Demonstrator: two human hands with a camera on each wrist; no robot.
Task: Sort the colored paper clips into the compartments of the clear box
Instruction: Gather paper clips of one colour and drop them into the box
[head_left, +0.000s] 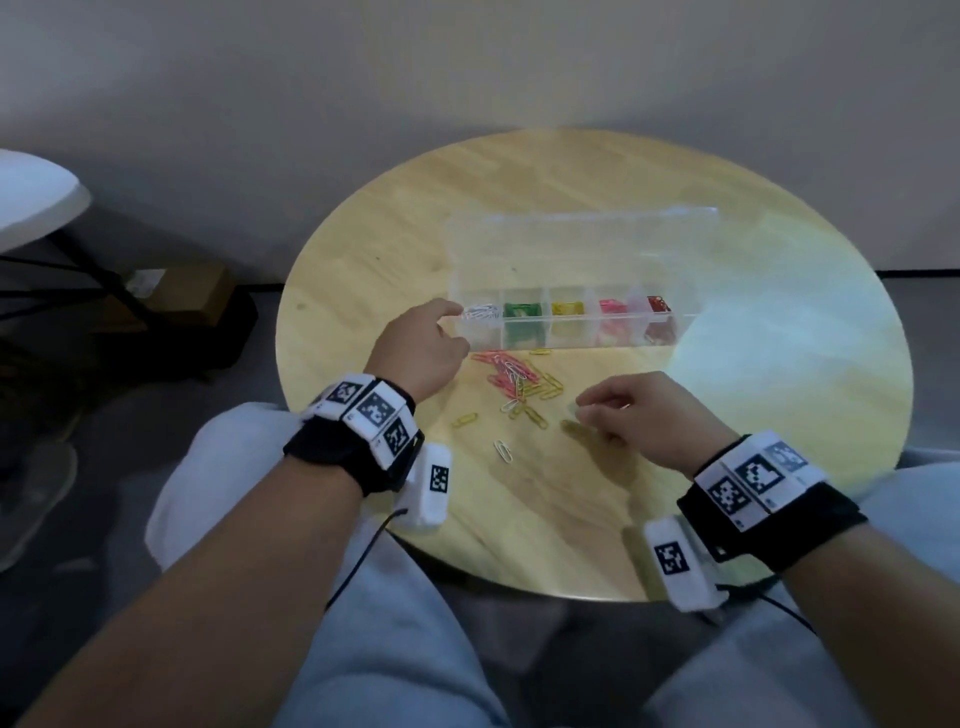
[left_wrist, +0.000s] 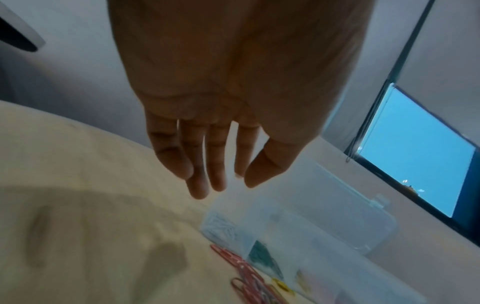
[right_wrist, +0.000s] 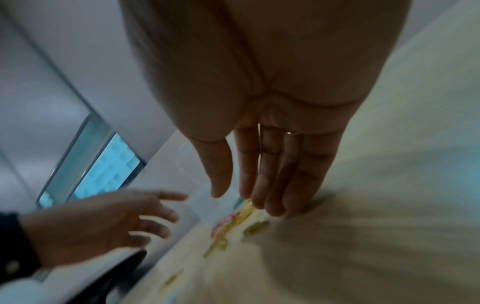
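i can read no words or numbers; the white wrist bands (head_left: 371, 410) carry only black-and-white square code patterns, not legible text.

Round pale wooden table (head_left: 597, 171). On it, toward the far side: a long clear box (head_left: 566, 322), lid open and standing behind, five compartments holding white, green, yellow, pink, red clips. Just in front of the box, a loose heap of paper clips (head_left: 519, 376), pink, yellow, white; a few strays nearer, one white clip (head_left: 503, 450) apart.

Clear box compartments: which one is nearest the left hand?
The leftmost compartment, holding white clips, beside the left hand; the others hold green, yellow, pink and red.
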